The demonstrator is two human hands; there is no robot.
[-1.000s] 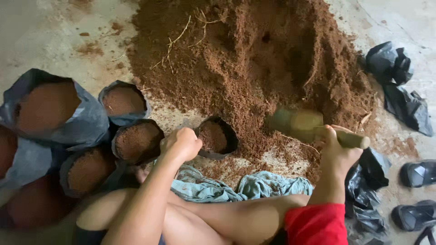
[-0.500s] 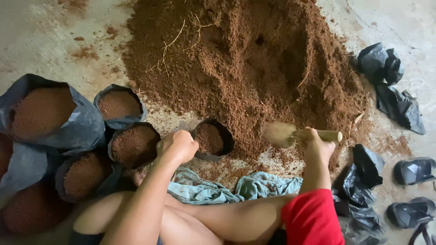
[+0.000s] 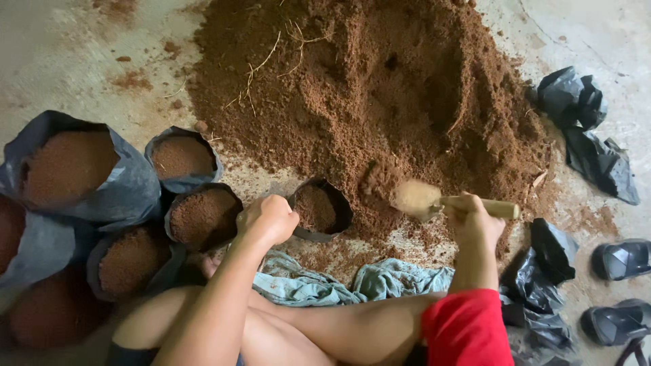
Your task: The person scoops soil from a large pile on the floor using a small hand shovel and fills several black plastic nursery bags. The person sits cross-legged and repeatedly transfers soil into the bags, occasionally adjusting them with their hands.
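While fingers of the right hand wrap the wooden handle of a scoop at the soil heap, the left hand pinches the rim of a small black grow bag, part filled. Bag: soft, limp; best held at rim. Filled bags beside: at least five. Empty bags at right: several, uncountable. Sandals: two.

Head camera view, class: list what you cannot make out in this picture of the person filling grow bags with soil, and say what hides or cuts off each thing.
- Scoop blade: motion-blurred, so its load is unclear.
- Left hand fingers at the open bag rim: curled away, grip hidden.
- Right hand covers part of the wooden handle.
- Filled bags at left: cut off by the frame edge.
- Sandals: cut off at the right edge.
- Soil heap: top cropped.
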